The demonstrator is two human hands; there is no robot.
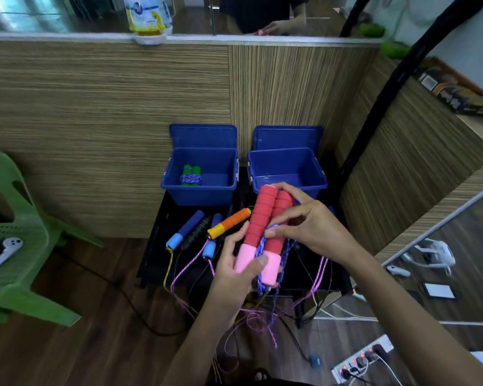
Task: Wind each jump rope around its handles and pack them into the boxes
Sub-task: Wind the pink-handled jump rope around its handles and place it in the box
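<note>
1. The left hand (240,263) grips the pink lower ends of the two red handles (265,218), thumb pressed across them, holding the pair side by side and tilted up away from the person.
2. The right hand (304,218) curls over the handles above that grip, thumb and fingers pinching the blue rope (262,246) against them.
3. Below the grip, the rope hangs off the black table (156,246).
4. Beyond the grip stand two open blue boxes: the left box (201,190) holds a wound green-handled rope (191,176), the right box (287,174) lies just past the handle tips.
5. Left of the grip lie loose handles (204,229), unwound.
</note>
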